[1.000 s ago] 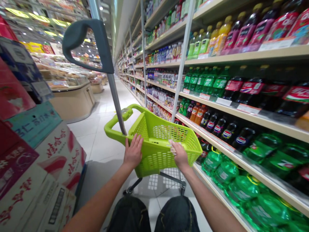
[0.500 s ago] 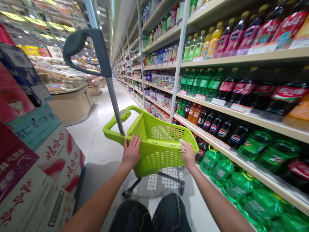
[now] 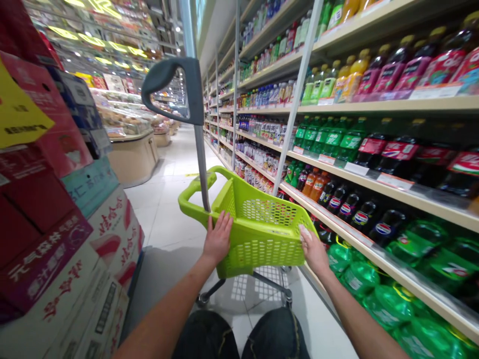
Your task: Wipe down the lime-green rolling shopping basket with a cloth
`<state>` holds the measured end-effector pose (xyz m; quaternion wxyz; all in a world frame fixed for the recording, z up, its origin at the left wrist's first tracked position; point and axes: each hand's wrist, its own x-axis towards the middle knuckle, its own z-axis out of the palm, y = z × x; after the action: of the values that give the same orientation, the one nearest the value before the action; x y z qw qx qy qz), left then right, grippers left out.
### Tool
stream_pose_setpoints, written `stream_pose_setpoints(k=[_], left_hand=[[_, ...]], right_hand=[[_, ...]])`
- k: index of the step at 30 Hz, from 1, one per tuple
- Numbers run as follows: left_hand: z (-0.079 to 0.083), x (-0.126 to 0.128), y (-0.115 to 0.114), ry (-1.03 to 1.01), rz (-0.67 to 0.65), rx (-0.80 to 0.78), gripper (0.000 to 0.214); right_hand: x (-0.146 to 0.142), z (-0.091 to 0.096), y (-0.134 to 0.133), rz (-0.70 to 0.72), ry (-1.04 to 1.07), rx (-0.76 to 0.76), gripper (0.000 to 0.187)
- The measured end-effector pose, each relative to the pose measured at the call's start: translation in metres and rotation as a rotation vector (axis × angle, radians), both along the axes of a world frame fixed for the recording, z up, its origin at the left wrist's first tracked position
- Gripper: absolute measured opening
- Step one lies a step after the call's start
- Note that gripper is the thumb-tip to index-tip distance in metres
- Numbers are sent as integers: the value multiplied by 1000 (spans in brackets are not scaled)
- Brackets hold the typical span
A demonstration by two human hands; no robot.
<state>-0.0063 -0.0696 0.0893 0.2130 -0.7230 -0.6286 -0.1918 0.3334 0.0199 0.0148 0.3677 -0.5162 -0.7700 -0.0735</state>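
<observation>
A lime-green small shopping cart point(image 3: 262, 253) with a perforated basket stands in front of my knees, side-on to me. My left hand point(image 3: 219, 237) lies with fingers spread on the basket's near side, just below the foot of a grey pole point(image 3: 202, 164). At the basket's right end, my right hand point(image 3: 313, 249) has its fingers closed on a crumpled white tissue point(image 3: 305, 230), held against the top rim. A dark grey loop handle point(image 3: 174, 89) is fixed on the pole above the cart. No goods show inside the part of the basket I can see.
Shelves of drink bottles point(image 3: 352, 139) run along the right side, with large green bottles point(image 3: 387, 304) at floor level. Stacked drink cartons point(image 3: 112, 214) rise close on the left. A rounded display counter point(image 3: 132, 157) stands farther along the tiled aisle point(image 3: 170, 179).
The view has swung left, so cart and shelves sit farther right. My right hand with the tissue has slid slightly along the rim toward the basket's right end. My left hand stays on the basket.
</observation>
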Motion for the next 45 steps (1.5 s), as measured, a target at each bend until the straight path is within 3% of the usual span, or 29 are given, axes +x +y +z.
stream_pose_setpoints(k=[2, 5, 9, 11, 14, 17, 20, 23, 27, 29, 31, 36, 39, 42, 45], left_hand=[[0, 0, -1, -17, -4, -2, 58], [2, 2, -1, -33, -5, -8, 59], [3, 3, -3, -11, -19, -17, 61], [6, -1, -6, 3, -39, -26, 61], [13, -18, -14, -17, 0, 30, 62], [23, -43, -20, -112, 200, 143, 62], [31, -58, -21, -117, 261, 107, 63], [35, -57, -19, -73, 242, 45, 64], [36, -51, -19, -51, 244, 5, 67], [37, -54, -21, -34, 223, -4, 67], [38, -60, -23, -18, 196, 1, 66], [37, -73, -27, -75, 271, 33, 67], [37, -75, -27, -67, 257, 20, 67], [38, -78, -28, -33, 216, 20, 67], [39, -82, -30, -7, 181, 5, 68]], right_hand=[[-6, -1, -2, -85, 42, 38, 48], [-52, 2, -11, -99, 89, 100, 50], [-136, 14, -24, 242, 29, 97, 47], [-152, 18, -24, 316, 31, 89, 46], [-130, 16, -18, 332, 43, 70, 43], [-92, 8, -12, 252, 97, 84, 41], [-96, 8, -13, 196, 195, 105, 41], [-154, 26, -23, 308, 260, 76, 43], [-250, 67, -41, 483, 335, 92, 46], [-275, 78, -45, 545, 304, 121, 45], [-278, 77, -43, 569, 251, 151, 45], [-249, 58, -32, 506, 245, 153, 44], [-255, 69, -32, 540, 205, 223, 36], [-271, 79, -36, 628, 39, 348, 28], [-269, 58, -42, 738, -198, 368, 23]])
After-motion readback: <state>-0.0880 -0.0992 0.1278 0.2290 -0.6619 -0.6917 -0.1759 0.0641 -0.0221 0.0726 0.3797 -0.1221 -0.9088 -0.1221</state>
